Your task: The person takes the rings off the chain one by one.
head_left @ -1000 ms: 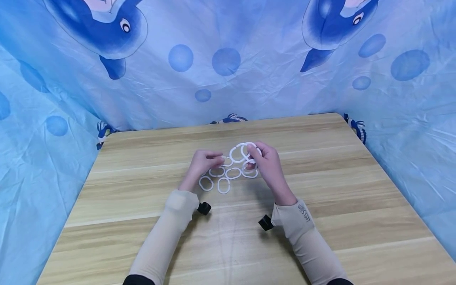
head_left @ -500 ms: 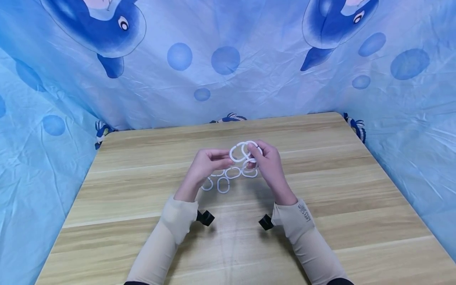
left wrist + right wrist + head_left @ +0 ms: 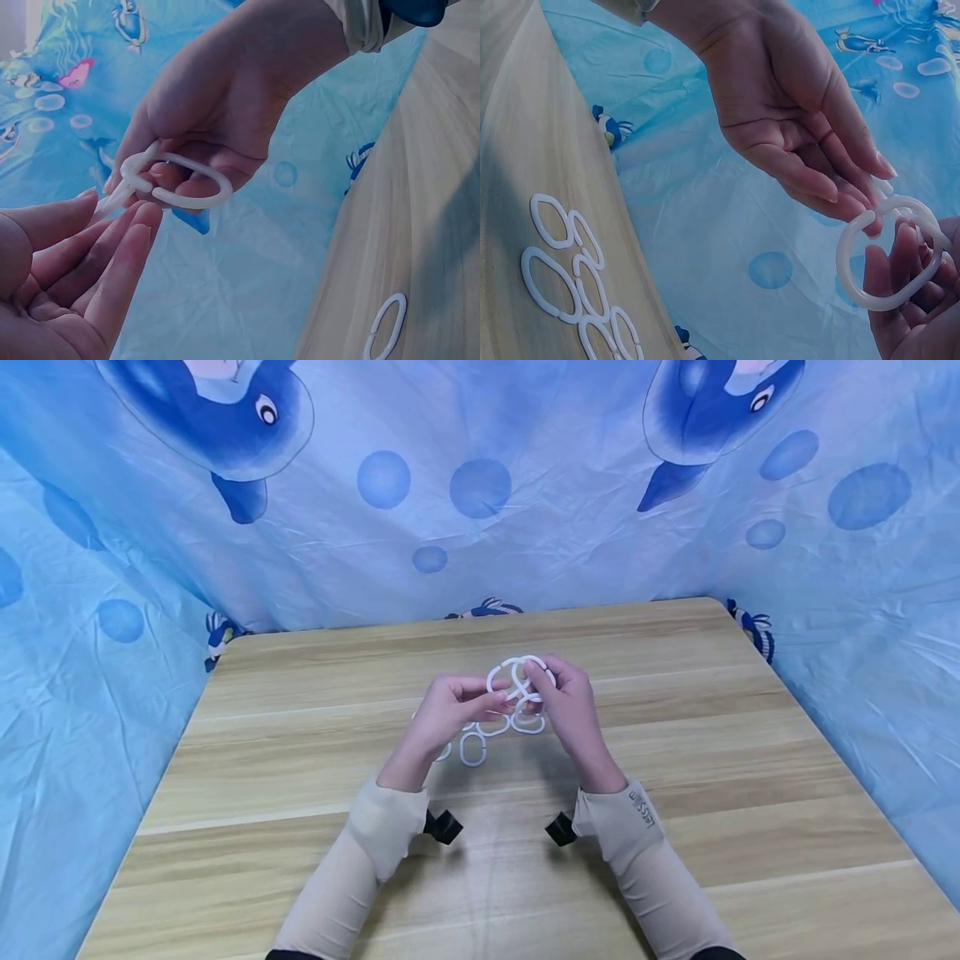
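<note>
My right hand (image 3: 576, 714) grips linked white plastic curtain rings (image 3: 514, 677) above the table, thumb on the near face. Each ring is a rounded loop with a small gap. From the left, my left hand (image 3: 444, 718) reaches in, and its thumb and fingertips pinch the edge of the leftmost held ring. In the right wrist view a held ring (image 3: 847, 262) hangs with its gap toward the left hand. How many rings the right hand holds is partly hidden by its fingers. Beneath both hands lie several loose curtain rings (image 3: 462, 750), some covered by the left hand.
The wood-grain table (image 3: 750, 793) extends around both arms. Behind it and at its sides hangs a blue sheet (image 3: 570, 552) with dolphins and bubbles. A black wrist camera (image 3: 447, 827) sticks out from the left sleeve, another camera (image 3: 561, 829) from the right.
My left hand has moved right, from over the loose rings to the edge of the held rings, which it now touches. My right hand has stayed nearly still.
</note>
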`<act>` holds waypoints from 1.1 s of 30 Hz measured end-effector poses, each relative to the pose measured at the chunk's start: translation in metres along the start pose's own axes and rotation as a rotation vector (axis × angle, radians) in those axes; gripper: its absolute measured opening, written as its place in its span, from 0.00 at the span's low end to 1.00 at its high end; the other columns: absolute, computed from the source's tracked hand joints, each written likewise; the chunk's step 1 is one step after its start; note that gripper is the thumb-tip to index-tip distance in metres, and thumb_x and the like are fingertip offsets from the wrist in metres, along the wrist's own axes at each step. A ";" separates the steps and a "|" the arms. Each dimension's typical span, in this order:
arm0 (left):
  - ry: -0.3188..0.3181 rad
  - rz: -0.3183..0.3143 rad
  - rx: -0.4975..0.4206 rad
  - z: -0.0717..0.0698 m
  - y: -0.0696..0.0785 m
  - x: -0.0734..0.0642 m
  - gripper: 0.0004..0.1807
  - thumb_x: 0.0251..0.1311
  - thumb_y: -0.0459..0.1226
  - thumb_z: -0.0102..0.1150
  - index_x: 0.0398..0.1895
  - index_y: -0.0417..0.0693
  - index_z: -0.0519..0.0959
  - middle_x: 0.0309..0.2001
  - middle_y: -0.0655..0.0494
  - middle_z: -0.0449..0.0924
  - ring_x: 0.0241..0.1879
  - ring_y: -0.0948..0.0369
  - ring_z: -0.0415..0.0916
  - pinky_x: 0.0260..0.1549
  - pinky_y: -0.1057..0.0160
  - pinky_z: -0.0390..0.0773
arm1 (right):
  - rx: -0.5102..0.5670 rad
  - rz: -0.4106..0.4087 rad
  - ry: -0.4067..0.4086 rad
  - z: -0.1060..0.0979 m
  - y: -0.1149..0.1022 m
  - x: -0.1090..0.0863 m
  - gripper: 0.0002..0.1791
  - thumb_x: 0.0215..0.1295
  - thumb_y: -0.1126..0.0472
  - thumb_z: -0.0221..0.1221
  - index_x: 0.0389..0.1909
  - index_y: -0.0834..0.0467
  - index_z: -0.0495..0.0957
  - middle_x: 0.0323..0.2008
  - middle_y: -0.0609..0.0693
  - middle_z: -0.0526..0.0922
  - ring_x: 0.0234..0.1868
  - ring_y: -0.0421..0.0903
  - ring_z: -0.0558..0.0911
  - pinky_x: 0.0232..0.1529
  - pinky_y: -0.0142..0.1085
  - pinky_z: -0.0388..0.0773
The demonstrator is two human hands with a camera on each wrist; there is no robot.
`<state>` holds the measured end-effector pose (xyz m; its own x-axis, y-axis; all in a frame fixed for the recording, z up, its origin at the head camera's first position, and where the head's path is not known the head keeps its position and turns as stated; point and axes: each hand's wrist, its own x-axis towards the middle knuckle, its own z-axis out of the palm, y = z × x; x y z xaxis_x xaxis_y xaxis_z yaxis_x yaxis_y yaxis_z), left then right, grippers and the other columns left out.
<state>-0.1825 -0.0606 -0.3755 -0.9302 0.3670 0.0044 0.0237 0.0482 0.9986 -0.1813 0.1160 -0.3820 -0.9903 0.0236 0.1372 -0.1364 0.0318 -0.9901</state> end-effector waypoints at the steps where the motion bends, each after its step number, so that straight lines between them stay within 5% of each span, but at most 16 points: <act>1: 0.007 0.002 -0.006 0.001 -0.001 0.001 0.16 0.63 0.29 0.58 0.52 0.29 0.78 0.39 0.39 0.86 0.33 0.67 0.85 0.48 0.46 0.82 | 0.003 0.000 0.002 0.000 0.000 0.000 0.14 0.70 0.59 0.56 0.34 0.69 0.77 0.20 0.44 0.77 0.18 0.38 0.76 0.21 0.28 0.80; 14: 0.137 0.042 -0.085 -0.005 0.003 0.002 0.15 0.64 0.31 0.58 0.46 0.23 0.77 0.31 0.51 0.88 0.30 0.66 0.86 0.41 0.58 0.86 | 0.049 0.031 -0.034 0.000 -0.001 0.001 0.11 0.70 0.61 0.56 0.34 0.67 0.76 0.15 0.42 0.75 0.11 0.35 0.69 0.12 0.24 0.67; 22: 0.243 0.066 -0.123 -0.020 0.007 -0.001 0.17 0.65 0.32 0.58 0.48 0.23 0.77 0.27 0.63 0.87 0.30 0.65 0.86 0.37 0.61 0.87 | 0.103 0.091 -0.120 -0.004 0.002 0.004 0.07 0.67 0.63 0.58 0.29 0.60 0.75 0.14 0.41 0.75 0.15 0.36 0.70 0.16 0.24 0.66; 28: 0.280 0.092 -0.126 -0.029 0.010 -0.004 0.17 0.65 0.32 0.58 0.49 0.23 0.76 0.27 0.65 0.87 0.30 0.66 0.86 0.36 0.64 0.87 | 0.108 0.084 -0.189 -0.007 0.003 0.005 0.07 0.64 0.67 0.59 0.28 0.54 0.78 0.18 0.41 0.76 0.20 0.36 0.72 0.24 0.26 0.74; 33: 0.284 0.118 -0.130 -0.034 0.012 -0.006 0.12 0.66 0.33 0.57 0.45 0.29 0.79 0.29 0.64 0.87 0.32 0.65 0.86 0.38 0.61 0.86 | 0.067 0.081 -0.238 -0.008 0.002 0.006 0.04 0.64 0.66 0.59 0.36 0.64 0.78 0.23 0.40 0.79 0.25 0.36 0.75 0.29 0.29 0.78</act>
<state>-0.1893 -0.0934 -0.3620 -0.9892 0.0882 0.1167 0.1073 -0.1050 0.9887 -0.1872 0.1245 -0.3834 -0.9756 -0.2125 0.0546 -0.0500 -0.0268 -0.9984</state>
